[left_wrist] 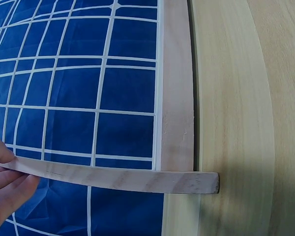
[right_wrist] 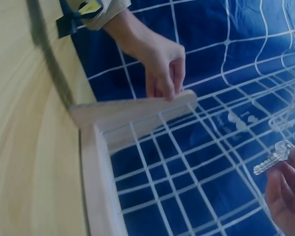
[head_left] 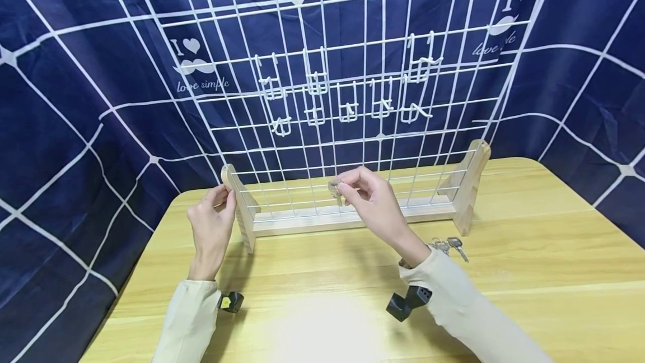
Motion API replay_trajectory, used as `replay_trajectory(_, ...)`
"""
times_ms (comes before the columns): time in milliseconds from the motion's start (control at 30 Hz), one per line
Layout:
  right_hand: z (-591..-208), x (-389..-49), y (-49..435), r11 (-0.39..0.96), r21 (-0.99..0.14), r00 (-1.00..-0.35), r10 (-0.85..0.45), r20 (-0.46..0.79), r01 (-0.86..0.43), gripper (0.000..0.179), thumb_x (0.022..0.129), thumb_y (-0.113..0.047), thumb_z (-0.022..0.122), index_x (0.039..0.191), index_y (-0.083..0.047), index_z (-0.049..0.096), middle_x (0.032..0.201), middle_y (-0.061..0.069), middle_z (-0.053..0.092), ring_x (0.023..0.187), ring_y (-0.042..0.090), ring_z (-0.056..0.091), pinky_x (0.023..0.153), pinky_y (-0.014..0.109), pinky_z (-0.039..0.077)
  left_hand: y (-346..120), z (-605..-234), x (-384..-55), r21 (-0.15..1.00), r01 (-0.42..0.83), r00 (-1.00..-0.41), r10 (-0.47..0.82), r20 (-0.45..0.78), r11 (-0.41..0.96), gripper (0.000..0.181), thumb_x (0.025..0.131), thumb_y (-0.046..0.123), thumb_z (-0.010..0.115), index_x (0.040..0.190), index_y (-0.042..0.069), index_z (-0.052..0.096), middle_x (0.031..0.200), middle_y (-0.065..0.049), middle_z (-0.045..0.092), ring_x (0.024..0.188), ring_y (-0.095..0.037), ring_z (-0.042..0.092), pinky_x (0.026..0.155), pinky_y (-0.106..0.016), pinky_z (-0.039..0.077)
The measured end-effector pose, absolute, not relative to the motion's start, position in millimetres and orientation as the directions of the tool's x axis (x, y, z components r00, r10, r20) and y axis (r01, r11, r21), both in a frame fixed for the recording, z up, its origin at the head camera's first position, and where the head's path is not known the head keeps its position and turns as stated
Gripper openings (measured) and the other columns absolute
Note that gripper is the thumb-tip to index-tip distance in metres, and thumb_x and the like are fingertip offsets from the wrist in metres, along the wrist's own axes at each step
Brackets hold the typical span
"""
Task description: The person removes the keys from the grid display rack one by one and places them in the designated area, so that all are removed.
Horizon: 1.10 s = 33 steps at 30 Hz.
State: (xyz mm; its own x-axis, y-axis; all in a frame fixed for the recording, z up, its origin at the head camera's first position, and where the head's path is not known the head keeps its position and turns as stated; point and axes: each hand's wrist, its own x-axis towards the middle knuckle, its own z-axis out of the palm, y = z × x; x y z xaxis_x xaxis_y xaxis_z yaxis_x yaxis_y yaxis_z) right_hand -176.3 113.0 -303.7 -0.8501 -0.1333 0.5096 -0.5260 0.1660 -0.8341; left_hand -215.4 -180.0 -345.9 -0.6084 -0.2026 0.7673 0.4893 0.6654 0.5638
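Observation:
My left hand [head_left: 211, 223] pinches the upper end of the wooden side support [head_left: 238, 200] of a white wire grid rack. In the left wrist view, fingertips [left_wrist: 10, 191] lie on both sides of that wooden piece. Before the lower part of the grid [head_left: 302, 144], my right hand [head_left: 373, 200] holds a small metal key [head_left: 336, 194] between thumb and fingers. The right wrist view shows the toothed blade of the key [right_wrist: 273, 158] pointing away from the fingertips. Whether more than one key is held, I cannot tell.
Several white wire hooks [head_left: 349, 111] hang on the grid. More keys [head_left: 456, 245] lie on the wooden table [head_left: 529, 273] near the right support [head_left: 471, 189]. Behind stands a dark blue curtain [head_left: 60, 105] with white lines. Each wrist carries a black camera [head_left: 409, 302].

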Motion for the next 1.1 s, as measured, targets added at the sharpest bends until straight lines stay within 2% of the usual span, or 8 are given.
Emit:
replay_trajectory(167,-315,-173,132,0.241,-0.843,-0.877,-0.112,0.467,-0.480,0.007,0.092,-0.008,0.065,0.092,-0.002,0.068,0.097,0.010,0.069,0.089,0.015,0.064,0.078,0.025,0.056,-180,-346,-215,0.559,0.483,-0.609,-0.200,0.768,0.674,0.015,0.084,-0.006,0.066,0.096,-0.014,0.068,0.085,-0.025,0.071,0.072,-0.035,0.071,0.065,-0.036,0.057)
replay_trajectory(367,-327,-171,155,0.284,-0.857,-0.903,-0.119,0.414,-0.430,0.011,0.089,-0.011,0.070,0.095,-0.001,0.070,0.090,0.011,0.072,0.075,0.019,0.068,0.069,0.025,0.058,-180,-344,-214,0.557,0.479,-0.610,-0.199,0.767,0.679,0.016,0.084,-0.005,0.066,0.097,-0.015,0.068,0.085,-0.025,0.070,0.072,-0.035,0.071,0.065,-0.039,0.057)
replay_trajectory(633,-338,-167,179,0.239,-0.883,-0.915,-0.132,0.382,-0.404,0.014,0.088,-0.003,0.068,0.097,0.008,0.067,0.091,0.021,0.070,0.073,0.015,0.069,0.070,0.027,0.059,-179,-343,-213,0.547,0.479,-0.604,-0.195,0.773,0.686,0.016,0.083,-0.006,0.067,0.097,-0.015,0.068,0.085,-0.026,0.070,0.072,-0.036,0.071,0.064,-0.041,0.057)
replay_trajectory(900,-357,-160,202,0.340,-0.873,-0.937,-0.127,0.325,-0.349,0.015,0.090,-0.007,0.068,0.099,0.005,0.067,0.089,0.018,0.071,0.073,0.014,0.069,0.066,0.027,0.059,-180,-344,-214,0.551,0.491,-0.605,-0.192,0.773,0.675,0.016,0.083,-0.007,0.066,0.097,-0.015,0.068,0.085,-0.026,0.070,0.071,-0.037,0.071,0.065,-0.041,0.057)
replay_trajectory(1100,-371,-153,218,0.359,-0.868,-0.940,-0.140,0.312,-0.342,0.014,0.090,-0.003,0.067,0.099,0.007,0.067,0.087,0.018,0.070,0.071,0.011,0.068,0.064,0.027,0.059,-180,-345,-214,0.552,0.490,-0.604,-0.193,0.773,0.675,0.016,0.083,-0.007,0.066,0.097,-0.015,0.068,0.085,-0.026,0.070,0.072,-0.037,0.071,0.065,-0.040,0.057)
